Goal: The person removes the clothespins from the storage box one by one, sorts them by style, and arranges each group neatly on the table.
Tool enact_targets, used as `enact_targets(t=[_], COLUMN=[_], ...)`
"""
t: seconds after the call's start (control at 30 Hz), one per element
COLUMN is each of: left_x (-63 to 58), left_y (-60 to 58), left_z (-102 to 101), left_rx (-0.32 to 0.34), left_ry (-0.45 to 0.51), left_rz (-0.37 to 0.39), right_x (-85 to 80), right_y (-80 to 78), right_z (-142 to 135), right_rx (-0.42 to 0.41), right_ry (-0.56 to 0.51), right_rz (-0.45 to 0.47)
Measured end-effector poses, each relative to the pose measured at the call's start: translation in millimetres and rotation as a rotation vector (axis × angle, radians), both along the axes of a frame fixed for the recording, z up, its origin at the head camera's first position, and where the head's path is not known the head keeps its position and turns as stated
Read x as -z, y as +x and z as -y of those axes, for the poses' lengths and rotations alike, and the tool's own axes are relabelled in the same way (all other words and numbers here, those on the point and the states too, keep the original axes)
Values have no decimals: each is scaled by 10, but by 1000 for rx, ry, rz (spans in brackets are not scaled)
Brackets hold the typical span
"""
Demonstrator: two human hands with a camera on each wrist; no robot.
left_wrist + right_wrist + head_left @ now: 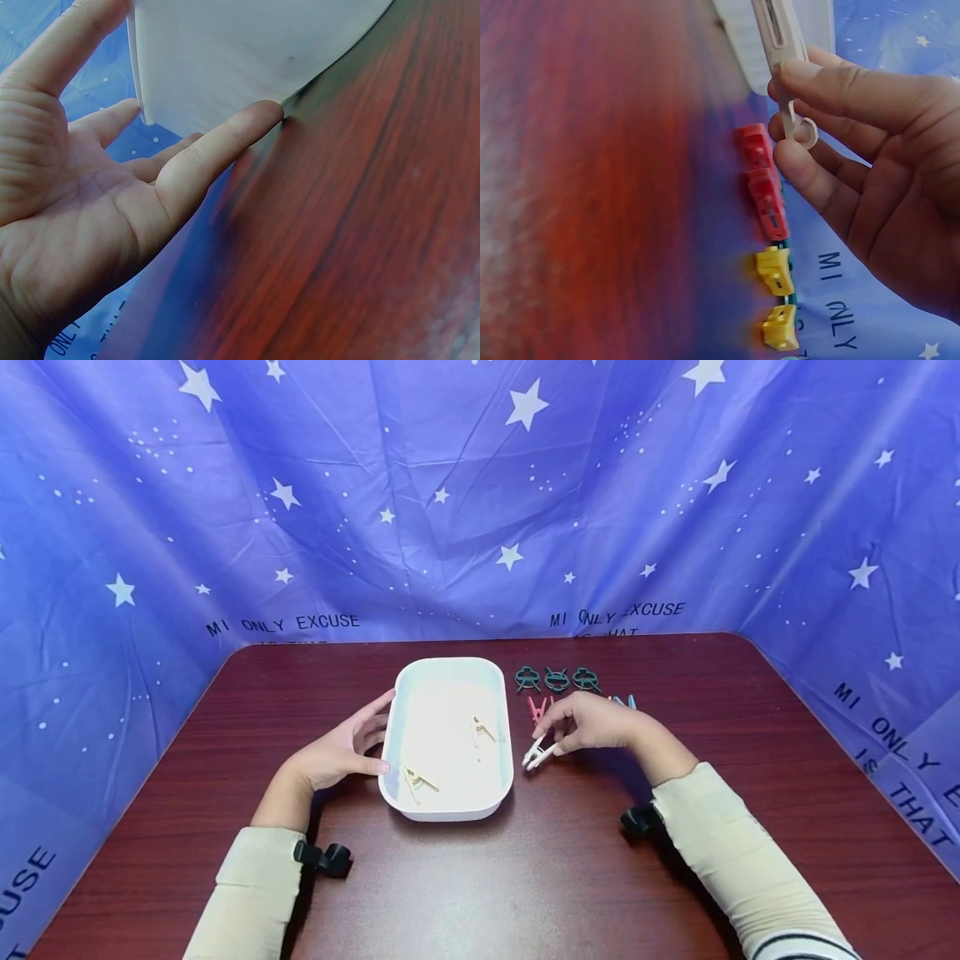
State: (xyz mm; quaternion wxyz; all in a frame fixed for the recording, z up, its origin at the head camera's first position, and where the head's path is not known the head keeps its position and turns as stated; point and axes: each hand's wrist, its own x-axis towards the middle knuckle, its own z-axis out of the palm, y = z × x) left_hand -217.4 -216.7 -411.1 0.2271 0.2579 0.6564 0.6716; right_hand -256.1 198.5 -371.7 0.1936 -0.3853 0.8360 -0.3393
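Observation:
A white rectangular tray (448, 816) stands near the middle of the table. My left hand (337, 752) touches its left side with spread, fairly straight fingers; in the left wrist view a fingertip meets the tray's outer wall (217, 64). Just right of the tray, my right hand (596, 723) pinches a white clothespin (537, 754) between thumb and fingers, above the table. Inside the tray lie a cream clothespin (420, 778) toward the front left and another pale clothespin (483, 729) on the right.
Three dark green clips (557, 680) lie in a row behind my right hand. Red clothespins (766, 204) and yellow clothespins (775, 271) show in the right wrist view. Blue clothespins (632, 702) are partly hidden behind the hand. A starry blue cloth (450, 568) hangs around the table.

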Motion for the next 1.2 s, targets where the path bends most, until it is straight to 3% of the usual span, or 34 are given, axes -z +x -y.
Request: enact_targets(t=[0.17, 0.37, 0.5, 0.7, 1.2], left_x=[3, 14, 4, -3, 10], left_y=[-3, -14, -16, -18, -4], left_z=[-1, -6, -14, -18, -5], left_rx=[2, 7, 10, 6, 4], left_ry=[8, 9, 13, 11, 11], left_rz=[5, 3, 6, 10, 12], right_x=[87, 133, 150, 139, 230], right_y=[0, -10, -17, -20, -92], right_z=[-5, -34, -70, -99, -43], right_rx=[-36, -42, -5, 82, 165], right_ry=[39, 11, -16, -24, 17], right_rz=[9, 3, -7, -92, -207])
